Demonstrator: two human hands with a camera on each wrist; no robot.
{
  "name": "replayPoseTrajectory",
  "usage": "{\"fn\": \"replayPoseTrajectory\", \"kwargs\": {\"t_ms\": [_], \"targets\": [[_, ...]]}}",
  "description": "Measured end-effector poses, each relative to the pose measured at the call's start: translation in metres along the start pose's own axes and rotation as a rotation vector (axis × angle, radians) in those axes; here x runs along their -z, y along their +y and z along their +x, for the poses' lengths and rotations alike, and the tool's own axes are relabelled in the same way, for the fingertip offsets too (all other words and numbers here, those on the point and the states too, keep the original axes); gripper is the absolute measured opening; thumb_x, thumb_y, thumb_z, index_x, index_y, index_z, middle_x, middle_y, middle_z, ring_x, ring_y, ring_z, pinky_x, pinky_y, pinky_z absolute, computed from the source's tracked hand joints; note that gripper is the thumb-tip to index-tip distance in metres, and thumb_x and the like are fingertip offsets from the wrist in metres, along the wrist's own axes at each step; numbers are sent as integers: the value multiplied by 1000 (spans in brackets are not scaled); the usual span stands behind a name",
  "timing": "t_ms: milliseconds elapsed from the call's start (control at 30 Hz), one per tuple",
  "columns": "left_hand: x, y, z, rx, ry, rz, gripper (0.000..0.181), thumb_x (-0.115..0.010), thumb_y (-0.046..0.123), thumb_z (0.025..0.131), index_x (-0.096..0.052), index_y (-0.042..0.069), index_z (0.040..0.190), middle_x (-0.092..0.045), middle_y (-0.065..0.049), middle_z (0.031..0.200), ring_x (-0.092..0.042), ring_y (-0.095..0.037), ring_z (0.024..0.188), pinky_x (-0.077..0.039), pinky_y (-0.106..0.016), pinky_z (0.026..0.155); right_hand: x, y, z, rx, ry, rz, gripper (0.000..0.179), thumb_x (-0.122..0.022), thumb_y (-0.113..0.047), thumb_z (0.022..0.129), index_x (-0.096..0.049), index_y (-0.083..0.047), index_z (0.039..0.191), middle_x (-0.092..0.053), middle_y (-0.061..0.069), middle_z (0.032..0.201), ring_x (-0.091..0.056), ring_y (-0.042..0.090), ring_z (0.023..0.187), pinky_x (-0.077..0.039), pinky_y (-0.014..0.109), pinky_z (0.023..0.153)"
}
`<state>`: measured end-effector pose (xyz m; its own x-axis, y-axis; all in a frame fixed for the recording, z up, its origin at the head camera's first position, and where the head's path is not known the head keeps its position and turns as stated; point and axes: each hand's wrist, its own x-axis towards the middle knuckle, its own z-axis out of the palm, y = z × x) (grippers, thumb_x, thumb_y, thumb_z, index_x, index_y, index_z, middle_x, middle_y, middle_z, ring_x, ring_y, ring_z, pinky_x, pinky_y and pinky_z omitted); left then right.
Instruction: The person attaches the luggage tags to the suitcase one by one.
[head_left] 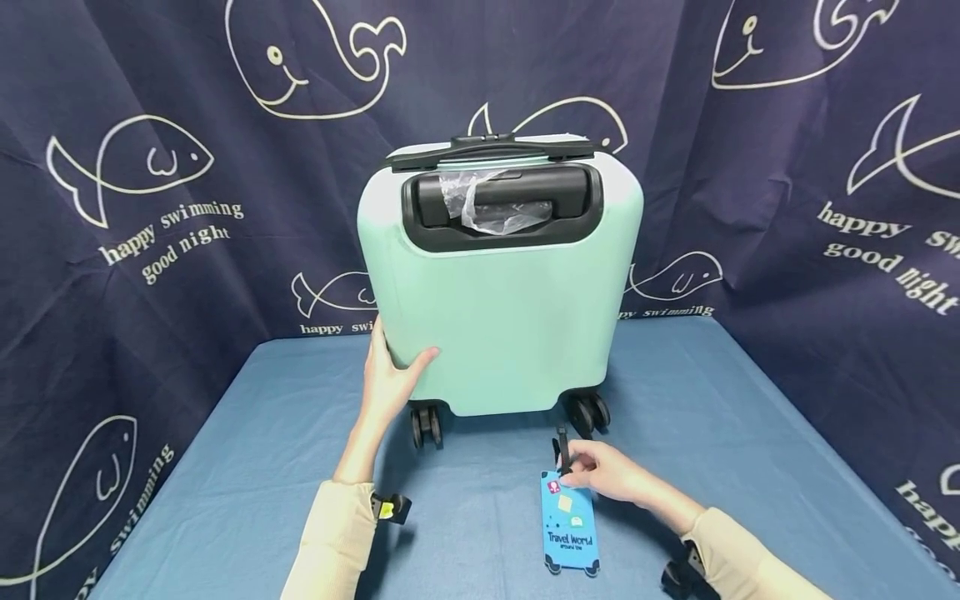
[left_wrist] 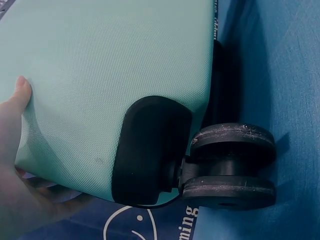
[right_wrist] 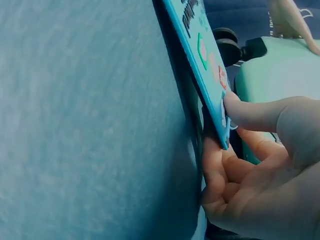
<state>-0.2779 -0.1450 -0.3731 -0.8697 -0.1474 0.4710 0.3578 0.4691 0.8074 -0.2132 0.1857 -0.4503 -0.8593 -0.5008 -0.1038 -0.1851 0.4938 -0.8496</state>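
A mint-green suitcase (head_left: 502, 325) stands upright on its black wheels, with clear plastic film around its retracted pull handle (head_left: 525, 183). My left hand (head_left: 390, 375) grips its lower left edge, thumb on the front face and fingers around the side. In the left wrist view, the thumb lies on the textured shell near a double wheel (left_wrist: 230, 165). My right hand (head_left: 603, 471) pinches a blue luggage tag (head_left: 570, 521) by its upper end, beside its black strap (head_left: 563, 446). The tag reads "Travel World". In the right wrist view, thumb and fingers hold the tag's corner close to the cloth.
Blue cloth (head_left: 300, 450) covers the table under the suitcase. A dark blue curtain (head_left: 300, 208) with white fish and whale drawings hangs behind and on both sides. Black wrist straps with cameras (head_left: 392, 507) sit on both sleeves.
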Motion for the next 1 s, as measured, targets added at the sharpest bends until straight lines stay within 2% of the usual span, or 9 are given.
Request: {"fn": "replayPoseTrajectory", "kwargs": {"t_ms": [133, 300, 667, 867, 1000], "targets": [[1, 1, -1, 3, 0, -7, 97, -74, 49, 75, -15, 29, 149, -31, -2, 150, -35, -22, 133, -32, -46, 105, -1, -2, -1, -26, 7, 52, 19, -68, -17, 85, -61, -5, 98, -63, 6, 78, -53, 15, 68, -38, 25, 57], [0, 2, -1, -4, 5, -7, 98, -75, 47, 75, -14, 30, 150, -30, -2, 151, -35, -22, 134, -31, -46, 105, -1, -5, -2, -46, 27, 22, 23, -67, -24, 86, -62, -4, 96, -61, 4, 84, -53, 14, 75, -41, 24, 64], [1, -1, -3, -23, 10, -17, 95, -74, 48, 75, -16, 34, 149, -30, -1, 151, -35, -20, 134, -32, -46, 105, -2, -11, -7, -25, 97, -58, 25, -63, -31, 89, -68, -8, 96, -65, 0, 84, -55, 11, 75, -43, 23, 66], [2, -1, -3, -33, 3, -25, 94, -74, 47, 76, -18, 32, 149, -31, -1, 150, -36, -21, 133, -33, -46, 104, 1, -16, -9, 21, 110, -53, 27, -63, -26, 89, -67, -4, 104, -68, 3, 90, -58, 8, 77, -46, 21, 68], [1, 0, -1, -42, 0, -31, 95, -75, 45, 75, -18, 30, 149, -32, -3, 149, -37, -22, 132, -34, -46, 104, 5, -21, -12, 32, 130, -81, 27, -64, -28, 88, -69, -5, 101, -69, 2, 89, -59, 5, 75, -47, 20, 68]]}}
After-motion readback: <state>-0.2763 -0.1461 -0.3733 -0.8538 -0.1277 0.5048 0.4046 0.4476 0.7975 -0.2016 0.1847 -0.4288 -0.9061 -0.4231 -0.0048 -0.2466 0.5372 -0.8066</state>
